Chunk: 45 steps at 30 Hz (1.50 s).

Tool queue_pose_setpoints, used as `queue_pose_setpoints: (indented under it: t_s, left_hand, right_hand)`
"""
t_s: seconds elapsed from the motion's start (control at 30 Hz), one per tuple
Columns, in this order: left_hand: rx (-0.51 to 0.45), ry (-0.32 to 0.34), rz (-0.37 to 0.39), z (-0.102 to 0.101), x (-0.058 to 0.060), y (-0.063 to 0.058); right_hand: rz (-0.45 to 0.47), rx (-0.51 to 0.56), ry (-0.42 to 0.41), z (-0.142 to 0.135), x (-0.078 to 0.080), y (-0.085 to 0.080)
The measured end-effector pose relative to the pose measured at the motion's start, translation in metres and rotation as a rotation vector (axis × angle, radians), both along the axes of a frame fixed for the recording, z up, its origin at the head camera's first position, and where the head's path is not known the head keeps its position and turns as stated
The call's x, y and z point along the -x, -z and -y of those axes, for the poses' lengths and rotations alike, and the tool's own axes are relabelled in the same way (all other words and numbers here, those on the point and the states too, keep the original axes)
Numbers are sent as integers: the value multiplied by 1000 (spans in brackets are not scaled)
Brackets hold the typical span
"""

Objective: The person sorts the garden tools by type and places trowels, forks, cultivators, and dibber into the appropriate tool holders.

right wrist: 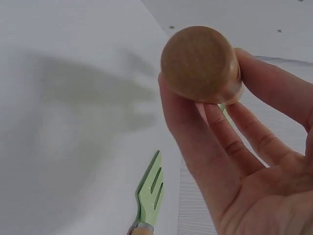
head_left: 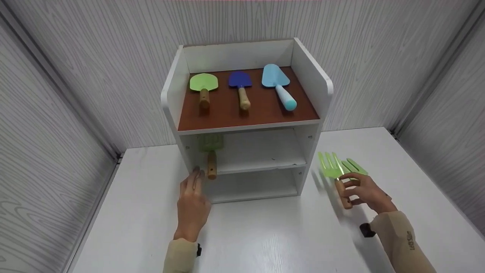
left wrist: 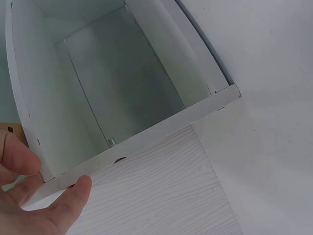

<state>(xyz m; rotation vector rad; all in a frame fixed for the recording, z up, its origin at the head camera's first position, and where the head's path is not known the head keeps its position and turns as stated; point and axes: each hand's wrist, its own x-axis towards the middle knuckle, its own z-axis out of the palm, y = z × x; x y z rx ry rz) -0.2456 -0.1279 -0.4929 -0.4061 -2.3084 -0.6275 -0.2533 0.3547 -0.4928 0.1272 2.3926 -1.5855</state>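
Note:
At the shelf unit's left side panel [left wrist: 161, 125], my left hand [head_left: 192, 203] has its fingertips on both faces of the front edge, pinching it. Just right of that hand, a green slotted tool with a wooden handle [head_left: 212, 165] lies on the middle shelf, its handle jutting past the front. My right hand [head_left: 365, 191] grips a light green hand fork [head_left: 331, 167] by its wooden handle, tines pointing away, raised over the table with its shadow below. In the right wrist view the round handle end [right wrist: 198, 63] sits between thumb and fingers. A second green fork [right wrist: 152, 193] lies beneath on the table.
The top tray of the unit [head_left: 216, 117] holds a green trowel [head_left: 204, 82], a dark blue trowel [head_left: 240, 79] and a light blue scoop [head_left: 273, 76]. Under the middle shelf is a lower compartment [head_left: 254, 185]. Grained wall panels surround the white table [head_left: 257, 235].

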Motion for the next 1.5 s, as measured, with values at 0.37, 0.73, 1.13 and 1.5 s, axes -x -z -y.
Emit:
queue_pose_setpoints:
  t_s: [0.37, 0.73, 1.13, 1.5]
  left_hand:
    - [-2, -6, 2, -2, 0, 4]
    - [-13, -6, 18, 0, 0, 3]
    - [-5, -9, -1, 0, 0, 3]
    - [23, -15, -22, 0, 1, 0]
  right_hand:
    - [-40, 24, -10, 10, -13, -9]
    - [-72, 61, -6, 17, -24, -15]
    - [-121, 58, 7, 23, -33, -20]
    - [-187, 101, -17, 20, -39, -18]
